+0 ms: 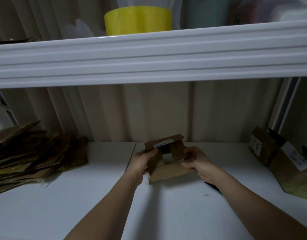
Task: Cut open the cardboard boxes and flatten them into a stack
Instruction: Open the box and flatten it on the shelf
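One box in hand, a big pile done, a few left to go.

The small cardboard box (164, 159) sits mid-counter, toward the back edge, already opened up with its flaps loose and a barcode label on the far flap. The left hand (143, 160) has its fingers curled round the left side, and the right hand (196, 161) pinches the right wall, so I'd say it's mid-flatten. Off at the counter's left edge there's a messy stack of flattened cardboard (36, 153), so most of the job looks done. At the right edge a couple of unopened boxes (277, 153) wait their turn. Something dark (212, 185) pokes out under the right wrist, maybe the cutter, can't really tell. The white counter (97, 196) carries it all.
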